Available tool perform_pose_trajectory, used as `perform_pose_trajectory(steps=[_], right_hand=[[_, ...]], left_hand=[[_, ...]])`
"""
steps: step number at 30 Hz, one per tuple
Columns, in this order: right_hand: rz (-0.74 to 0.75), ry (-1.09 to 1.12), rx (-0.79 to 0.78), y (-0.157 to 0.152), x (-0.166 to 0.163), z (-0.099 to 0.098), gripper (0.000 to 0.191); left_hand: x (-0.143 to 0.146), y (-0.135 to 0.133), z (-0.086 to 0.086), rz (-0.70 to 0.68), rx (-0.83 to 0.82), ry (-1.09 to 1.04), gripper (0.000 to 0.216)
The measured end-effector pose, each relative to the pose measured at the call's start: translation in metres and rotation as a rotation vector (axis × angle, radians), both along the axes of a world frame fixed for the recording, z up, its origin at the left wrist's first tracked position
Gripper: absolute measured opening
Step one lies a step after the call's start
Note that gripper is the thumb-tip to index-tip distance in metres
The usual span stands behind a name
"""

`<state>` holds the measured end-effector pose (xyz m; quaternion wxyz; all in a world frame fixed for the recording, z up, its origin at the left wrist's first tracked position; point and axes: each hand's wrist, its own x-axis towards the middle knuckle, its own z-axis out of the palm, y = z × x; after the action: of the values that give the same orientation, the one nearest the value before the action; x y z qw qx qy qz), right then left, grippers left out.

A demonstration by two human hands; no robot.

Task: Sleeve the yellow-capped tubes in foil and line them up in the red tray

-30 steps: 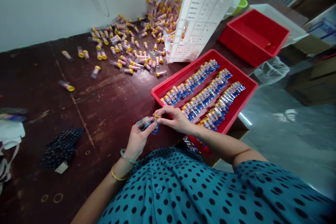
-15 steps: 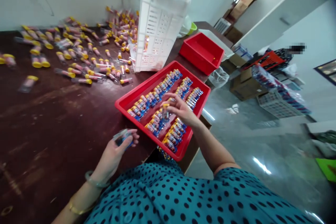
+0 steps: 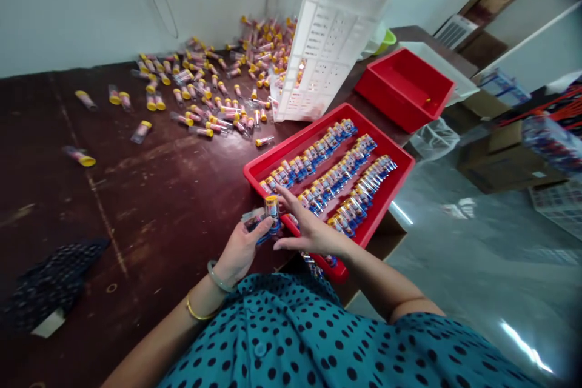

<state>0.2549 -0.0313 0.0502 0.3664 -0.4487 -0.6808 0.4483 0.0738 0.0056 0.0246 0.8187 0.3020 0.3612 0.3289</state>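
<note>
My left hand (image 3: 248, 242) grips a small clear tube with a yellow cap (image 3: 271, 208), held upright between thumb and fingers. A few flat clear-and-blue pieces (image 3: 254, 216) are in the same hand; they are too small to identify. My right hand (image 3: 309, 227) is just right of the tube, over the near edge of the red tray (image 3: 255, 168). Its thumb and fingers are apart, with nothing seen between them. Inside the tray, yellow-capped tubes with blue wrapping (image 3: 322, 191) lie in three slanting rows.
Many loose yellow-capped tubes (image 3: 204, 94) lie scattered on the dark red table (image 3: 173, 194). A white perforated crate (image 3: 327, 42) stands on its side behind the tray. Another red bin (image 3: 404, 88) is at the back right. Dark patterned cloth (image 3: 54, 282) lies at left.
My right hand held a yellow-capped tube over the tray; now that hand is open beside my left, which holds a tube. My hands have come together, and the view has swung left.
</note>
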Motion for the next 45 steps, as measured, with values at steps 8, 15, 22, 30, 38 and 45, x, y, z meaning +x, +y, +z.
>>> perform_pose_trajectory(steps=[8, 15, 22, 30, 38, 45], right_hand=[[-0.038, -0.086, 0.047, -0.004, -0.004, -0.006, 0.096], [-0.054, -0.048, 0.050, -0.002, -0.006, -0.005, 0.094], [-0.055, -0.008, 0.023, -0.002, -0.009, -0.009, 0.091], [-0.057, 0.026, -0.033, 0.000, -0.004, -0.008, 0.096], [-0.314, 0.233, -0.115, 0.020, 0.035, -0.012, 0.052], [-0.702, -0.023, -0.145, 0.016, 0.204, 0.003, 0.052]], left_hand=[[0.000, -0.003, -0.004, 0.012, -0.018, -0.033, 0.032], [-0.001, -0.001, -0.002, 0.027, 0.004, -0.021, 0.032], [-0.001, 0.000, -0.001, 0.030, 0.025, 0.001, 0.030], [0.000, 0.001, -0.003, 0.021, 0.063, 0.062, 0.036], [0.004, 0.008, -0.006, -0.107, 0.227, 0.275, 0.033], [0.000, 0.014, -0.011, -0.121, 0.114, 0.162, 0.024]])
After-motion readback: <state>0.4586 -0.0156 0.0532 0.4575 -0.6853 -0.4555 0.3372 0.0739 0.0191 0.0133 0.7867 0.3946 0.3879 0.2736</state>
